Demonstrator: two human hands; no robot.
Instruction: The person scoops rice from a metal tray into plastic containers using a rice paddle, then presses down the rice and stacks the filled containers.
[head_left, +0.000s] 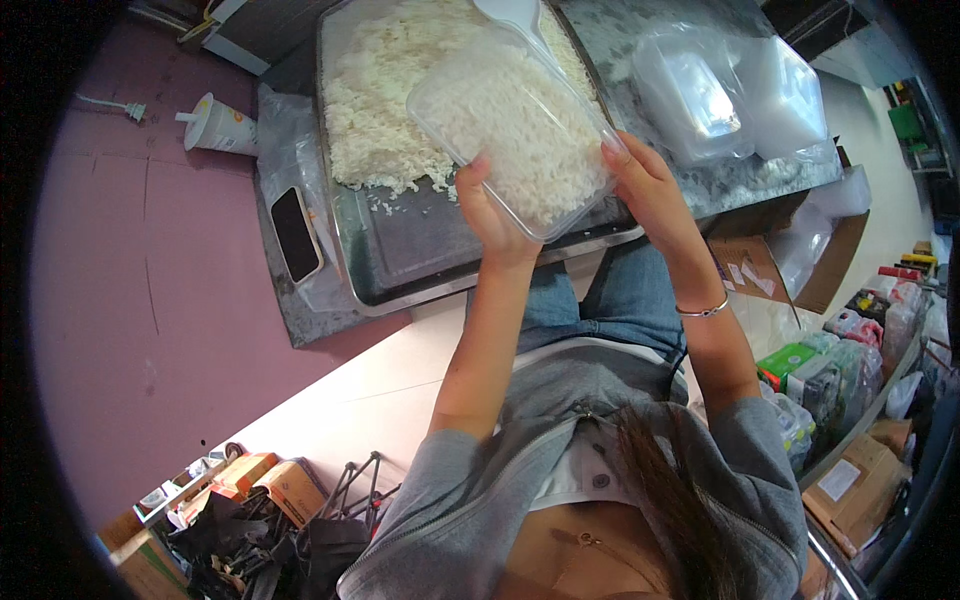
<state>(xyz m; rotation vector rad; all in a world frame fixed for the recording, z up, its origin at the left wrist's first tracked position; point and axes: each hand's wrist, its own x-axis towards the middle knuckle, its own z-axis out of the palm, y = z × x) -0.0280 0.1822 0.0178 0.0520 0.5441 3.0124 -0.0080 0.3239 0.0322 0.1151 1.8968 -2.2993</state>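
Note:
Between my two hands is a clear plastic food container (517, 135) full of white cooked rice, held tilted above a metal tray (405, 247). My left hand (495, 214) grips its near left edge, thumb on the rim. On the right edge my right hand (649, 184) holds it, thumb on top. Cooked rice (390, 97) covers the far part of the tray, while the near part is mostly bare metal with a few loose grains. A white plastic rice paddle (517, 19) lies at the tray's far side, partly hidden behind the container.
Stacked plastic containers (694, 97) in clear bags stand on the grey table (600, 37) at right. A smartphone (296, 234) and a lidded cup (221, 126) are left of the tray. Below the table's right edge sits an open cardboard box (757, 262) holding plastic.

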